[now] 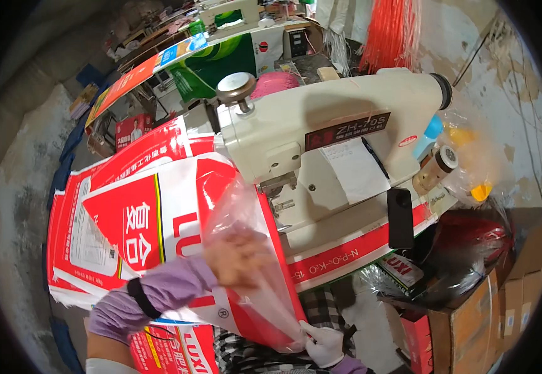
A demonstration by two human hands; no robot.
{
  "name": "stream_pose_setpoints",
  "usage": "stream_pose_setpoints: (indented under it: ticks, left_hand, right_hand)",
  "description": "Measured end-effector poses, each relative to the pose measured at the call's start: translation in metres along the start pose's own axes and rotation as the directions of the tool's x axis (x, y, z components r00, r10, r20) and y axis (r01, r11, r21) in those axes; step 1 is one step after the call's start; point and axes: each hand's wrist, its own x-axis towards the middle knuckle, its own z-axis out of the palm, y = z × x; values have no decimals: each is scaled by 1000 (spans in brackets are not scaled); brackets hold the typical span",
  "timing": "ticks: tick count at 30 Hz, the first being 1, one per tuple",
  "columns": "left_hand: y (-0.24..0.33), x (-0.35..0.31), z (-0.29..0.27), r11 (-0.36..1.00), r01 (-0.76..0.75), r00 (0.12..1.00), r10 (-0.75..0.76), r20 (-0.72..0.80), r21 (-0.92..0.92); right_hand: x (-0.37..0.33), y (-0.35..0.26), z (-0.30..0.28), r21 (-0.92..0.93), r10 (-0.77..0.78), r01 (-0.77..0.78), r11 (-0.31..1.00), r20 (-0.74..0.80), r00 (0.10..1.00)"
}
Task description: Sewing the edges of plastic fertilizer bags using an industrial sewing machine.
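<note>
A large red and white woven bag lies flat in front of me, with a clear plastic liner sticking out along its right edge. My left hand, below a purple sleeve, rests on the liner with its fingers spread, a little smeared by motion. At the bag's near right corner, my right hand in a white glove pinches the edge between thumb and fingers. Just beyond the bag stands a cream sewing machine; its needle area is close to the bag's right edge.
A black phone and a paper sheet with a pen sit against the machine. Cardboard boxes stand at the near right. More printed bags lie under the top one. Red strands hang at the back.
</note>
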Motion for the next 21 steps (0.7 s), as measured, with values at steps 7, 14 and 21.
stream_pose_setpoints:
  ticks: [7,14,21]
  left_hand:
    - [-2,-44,-53,863,422,716,-506,481,279]
    - [36,-57,21,969,-79,992,99,-74,233]
    - [-20,-51,9,941,28,964,64,-258,336]
  right_hand:
    - [-2,-20,-1,267,152,-99,959,-184,971]
    - [-4,3,4,101,103,-100,990,-27,994]
    - [46,15,28,-14,161,-161,987,72,984]
